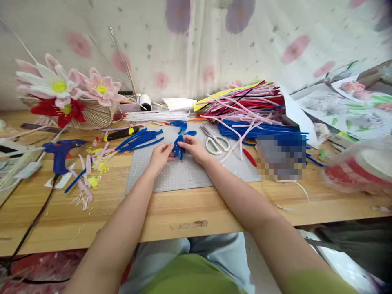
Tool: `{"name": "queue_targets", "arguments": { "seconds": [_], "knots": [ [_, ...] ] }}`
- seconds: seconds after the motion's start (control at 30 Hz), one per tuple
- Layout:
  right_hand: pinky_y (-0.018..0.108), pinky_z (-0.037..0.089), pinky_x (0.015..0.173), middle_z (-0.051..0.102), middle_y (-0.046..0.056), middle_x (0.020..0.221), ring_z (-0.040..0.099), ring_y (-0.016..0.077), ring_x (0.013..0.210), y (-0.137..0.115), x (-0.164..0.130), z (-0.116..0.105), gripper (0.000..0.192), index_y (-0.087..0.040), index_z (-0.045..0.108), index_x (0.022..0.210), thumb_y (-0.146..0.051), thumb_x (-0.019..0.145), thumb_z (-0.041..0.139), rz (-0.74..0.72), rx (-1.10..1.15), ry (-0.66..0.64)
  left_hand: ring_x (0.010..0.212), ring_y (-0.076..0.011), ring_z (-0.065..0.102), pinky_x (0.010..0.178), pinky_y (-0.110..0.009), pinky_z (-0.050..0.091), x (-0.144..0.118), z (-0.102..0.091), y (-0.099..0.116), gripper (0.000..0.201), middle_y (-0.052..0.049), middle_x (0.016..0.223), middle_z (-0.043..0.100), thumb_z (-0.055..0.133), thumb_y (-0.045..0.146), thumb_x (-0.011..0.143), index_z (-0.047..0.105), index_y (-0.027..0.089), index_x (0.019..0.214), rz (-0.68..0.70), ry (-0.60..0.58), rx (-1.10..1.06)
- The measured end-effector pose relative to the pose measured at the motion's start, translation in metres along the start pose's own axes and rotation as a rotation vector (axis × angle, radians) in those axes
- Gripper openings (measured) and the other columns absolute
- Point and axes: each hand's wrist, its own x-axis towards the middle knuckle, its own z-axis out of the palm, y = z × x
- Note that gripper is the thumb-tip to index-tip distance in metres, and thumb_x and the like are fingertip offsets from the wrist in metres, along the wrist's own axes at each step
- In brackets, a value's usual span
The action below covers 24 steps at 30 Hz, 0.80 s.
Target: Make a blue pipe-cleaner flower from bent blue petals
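Note:
Between my two hands, over the grey cutting mat (171,179), is a small piece of bent blue pipe cleaners (178,148), with several ends hanging down. My left hand (161,157) pinches it from the left. From the right, the fingers of my right hand (193,148) are closed on its upper part. Just beyond lie curled blue pipe cleaner pieces (179,124) on the mat. White-handled scissors (215,141) rest to the right of my right hand. A bunch of straight blue pipe cleaners (139,140) lies left of my left hand.
A blue glue gun (61,153) with a black cord stands at left, near yellow and pink scraps (93,181). Fuzzy flowers (63,87) stand behind it. A pile of pink and red pipe cleaners (245,104) lies at back right. A plastic-wrapped tub (361,167) is at far right.

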Motion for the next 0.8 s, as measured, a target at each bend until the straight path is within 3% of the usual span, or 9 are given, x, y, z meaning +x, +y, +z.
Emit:
{"name": "queue_targets", "arguments": {
  "seconds": [0.3,0.5,0.67,0.8],
  "knots": [
    [0.021,0.032,0.045,0.056,-0.003,0.064,0.048,0.0080,0.052,-0.006,-0.001,0.001,0.035,-0.017,0.053,0.069,-0.041,0.053,0.074,0.021,-0.026,0.100,0.065,-0.0130,0.062,0.069,-0.030,0.050,-0.003,-0.003,0.003,0.032,-0.006,0.073,0.066,0.065,0.042,0.070,0.065,0.010,0.075,-0.090,-0.230,0.094],
    [0.021,0.038,0.047,0.055,-0.004,0.063,0.048,0.0072,0.051,-0.003,0.000,0.004,0.037,-0.017,0.052,0.071,-0.040,0.053,0.074,-0.011,0.004,0.086,0.054,-0.0076,0.055,0.059,-0.022,0.047,-0.004,0.000,0.001,0.028,-0.002,0.066,0.063,0.064,0.038,0.072,0.063,0.011,0.068,-0.043,-0.213,0.172],
    [0.023,0.040,0.045,0.055,-0.004,0.063,0.047,0.0084,0.049,0.005,0.003,0.002,0.035,-0.018,0.051,0.075,-0.041,0.059,0.071,0.020,-0.004,0.018,0.060,-0.0104,0.062,0.063,-0.024,0.049,-0.006,0.003,0.001,0.019,-0.005,0.072,0.067,0.064,0.030,0.072,0.064,0.011,0.070,-0.068,-0.185,0.166],
    [0.024,0.040,0.047,0.055,-0.005,0.061,0.047,0.0086,0.049,0.006,0.004,-0.001,0.031,-0.018,0.051,0.074,-0.038,0.060,0.070,0.002,-0.041,-0.021,0.063,-0.0133,0.065,0.057,-0.024,0.050,-0.006,0.004,0.002,0.012,-0.006,0.074,0.068,0.062,0.023,0.072,0.064,0.011,0.075,-0.110,-0.157,0.164]
  ]
}}
